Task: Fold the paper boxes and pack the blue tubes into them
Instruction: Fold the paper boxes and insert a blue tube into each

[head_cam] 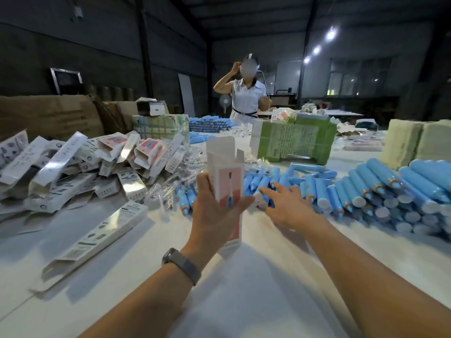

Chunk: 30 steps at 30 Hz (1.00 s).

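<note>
The left hand [214, 211] grasps the upright paper box [227, 172], top flaps open, above the surface [256, 276]. The right hand [285, 206], fingers released and spread, reaches over the blue tubes [324, 189] at right; folded boxes [80, 162] bound the left edge.

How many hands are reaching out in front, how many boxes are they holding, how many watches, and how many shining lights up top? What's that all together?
Hands reaching out: 2, the left hand and the right hand
Paper box held, in the left hand: 1
Wristwatch: 1
Ceiling lights shining: 3
Total: 7
</note>
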Motion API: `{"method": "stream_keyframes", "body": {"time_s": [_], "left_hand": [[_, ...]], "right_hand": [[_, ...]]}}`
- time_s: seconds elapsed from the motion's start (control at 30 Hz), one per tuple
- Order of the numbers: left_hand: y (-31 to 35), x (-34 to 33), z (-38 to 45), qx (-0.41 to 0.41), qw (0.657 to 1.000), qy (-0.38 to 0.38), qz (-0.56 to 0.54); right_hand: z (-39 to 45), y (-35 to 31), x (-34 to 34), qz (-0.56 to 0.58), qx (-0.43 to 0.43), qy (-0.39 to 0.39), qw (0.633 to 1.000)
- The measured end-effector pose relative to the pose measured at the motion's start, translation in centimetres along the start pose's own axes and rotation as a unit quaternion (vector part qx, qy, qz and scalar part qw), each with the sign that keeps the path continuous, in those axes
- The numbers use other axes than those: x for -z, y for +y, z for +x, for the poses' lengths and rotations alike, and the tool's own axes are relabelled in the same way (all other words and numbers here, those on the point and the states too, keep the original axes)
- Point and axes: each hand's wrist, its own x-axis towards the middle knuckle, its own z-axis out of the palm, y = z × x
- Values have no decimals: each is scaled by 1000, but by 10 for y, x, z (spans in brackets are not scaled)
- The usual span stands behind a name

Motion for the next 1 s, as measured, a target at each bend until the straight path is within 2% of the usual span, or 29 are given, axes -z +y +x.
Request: {"method": "stream_keyframes", "body": {"time_s": [0.13, 0.23, 0.33, 0.4, 0.47, 0.5, 0.53, 0.6, 0.63, 0.7, 0.77, 0.87, 1.0], "left_hand": [[-2, 0, -1, -34, 999, 0, 28], [-2, 1, -1, -43, 998, 5, 35], [-3, 6, 2, -43, 998, 20, 35], [-2, 10, 2, -43, 998, 26, 23], [-3, 13, 3, -38, 999, 22, 14], [-4, 15, 4, -38, 999, 20, 13], [-6, 17, 5, -41, 999, 20, 13], [-7, 18, 7, -46, 998, 19, 25], [-7, 19, 8, -47, 998, 18, 34], [-7, 19, 8, -56, 997, 15, 49], [-7, 21, 8, -73, 995, 10, 74], [-9, 28, 8, -92, 989, 15, 111], [-8, 34, 9, -119, 981, 8, 151]], "right_hand": [[3, -9, -2, -17, 3, 19, 1000], [2, -22, 2, 15, -24, 74, 997], [1, -30, 7, 12, -54, 88, 995], [0, -28, 12, 58, -71, 86, 992], [0, -23, 19, 175, -80, 65, 979], [1, -22, 23, 270, -85, 50, 958], [1, -22, 26, 389, -100, 29, 915], [0, -24, 33, 601, -139, -8, 787], [-2, -27, 38, 667, -152, -19, 729], [-7, -33, 49, 741, -143, -31, 656], [-13, -41, 61, 767, -79, -28, 636], [-24, -53, 80, 762, 34, 8, 647], [-37, -64, 104, 760, 61, 71, 643]]}}
